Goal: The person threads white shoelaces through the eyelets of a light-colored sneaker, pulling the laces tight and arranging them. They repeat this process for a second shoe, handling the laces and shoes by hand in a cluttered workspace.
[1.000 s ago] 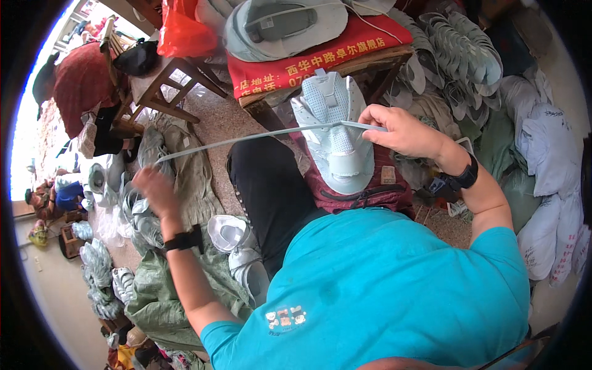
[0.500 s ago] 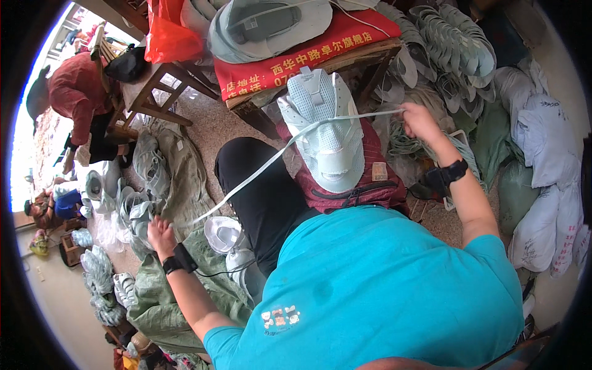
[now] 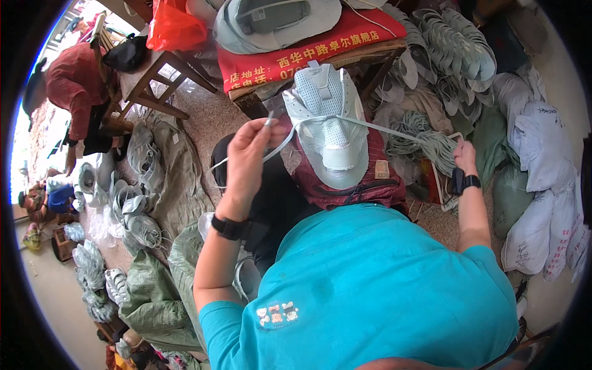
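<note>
1. The left hand (image 3: 248,151) was low at far left, by the sacks, half a second ago; now it is raised close to the left side of the shoe (image 3: 333,132).
2. Its thumb and fingers pinch a short pale end of the lace (image 3: 394,132).
3. The right hand (image 3: 465,159) has moved farther out and lower, to the outer side of the lace bundle (image 3: 425,137).
4. Its fingers are curled closed, gripping the lace.
5. The lace crosses the shoe as before. Its right part now slants down, longer than earlier; its left part, straight then, now bends slack past the left wrist.
6. The shoe stays upon the maroon bag (image 3: 314,185) on the lap, toe toward the body, in front of the red cloth (image 3: 308,54).
7. Neither hand touches the shoe itself.
</note>
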`<state>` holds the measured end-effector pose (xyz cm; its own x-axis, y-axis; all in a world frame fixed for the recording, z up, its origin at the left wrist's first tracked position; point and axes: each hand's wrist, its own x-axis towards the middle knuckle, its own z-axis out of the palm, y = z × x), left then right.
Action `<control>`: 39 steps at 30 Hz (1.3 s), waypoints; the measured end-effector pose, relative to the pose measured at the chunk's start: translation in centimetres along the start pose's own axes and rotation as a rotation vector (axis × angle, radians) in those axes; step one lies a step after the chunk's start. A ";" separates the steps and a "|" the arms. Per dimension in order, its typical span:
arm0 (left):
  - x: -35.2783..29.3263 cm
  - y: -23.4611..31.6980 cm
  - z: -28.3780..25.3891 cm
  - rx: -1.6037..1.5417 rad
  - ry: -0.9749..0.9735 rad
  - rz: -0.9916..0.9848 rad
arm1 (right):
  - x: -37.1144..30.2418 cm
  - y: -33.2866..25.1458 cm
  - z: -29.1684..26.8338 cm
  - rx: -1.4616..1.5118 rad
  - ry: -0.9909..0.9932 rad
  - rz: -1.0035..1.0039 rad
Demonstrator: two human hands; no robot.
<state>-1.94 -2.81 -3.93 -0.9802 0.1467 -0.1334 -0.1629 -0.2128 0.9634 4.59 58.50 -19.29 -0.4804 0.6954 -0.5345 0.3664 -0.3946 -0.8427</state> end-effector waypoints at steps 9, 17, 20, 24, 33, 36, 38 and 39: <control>1.4 -4.2 3.2 0.415 0.089 0.220 | 7.2 6.1 -9.2 -0.182 0.143 0.109; 0.7 -2.6 6.1 0.263 0.002 -0.038 | 1.1 3.4 -0.7 -0.423 -0.037 -0.180; -0.2 -2.5 5.7 0.166 0.016 -0.135 | -9.9 -0.7 9.8 -0.414 -0.413 -0.238; 0.1 -2.1 5.6 0.204 -0.027 -0.114 | -19.0 -5.0 16.5 -0.444 -0.834 -0.308; 1.6 -2.2 6.2 0.326 -0.023 -0.029 | -28.4 -7.5 24.3 -0.517 -1.200 -0.413; 1.9 -1.7 6.6 0.768 0.017 0.302 | -28.1 -7.0 25.3 -0.576 -1.220 -0.463; 1.9 -0.3 6.7 0.983 -0.016 0.366 | -28.4 -7.3 25.6 -0.761 -1.173 -0.544; 1.9 0.5 6.4 1.039 -0.052 0.401 | -28.7 -7.5 25.8 -0.852 -1.146 -0.584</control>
<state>-3.19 3.57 -2.20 -0.9306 0.2943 0.2177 0.3623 0.6546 0.6636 -4.92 26.04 0.64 -0.9020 -0.3502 -0.2525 0.0560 0.4850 -0.8727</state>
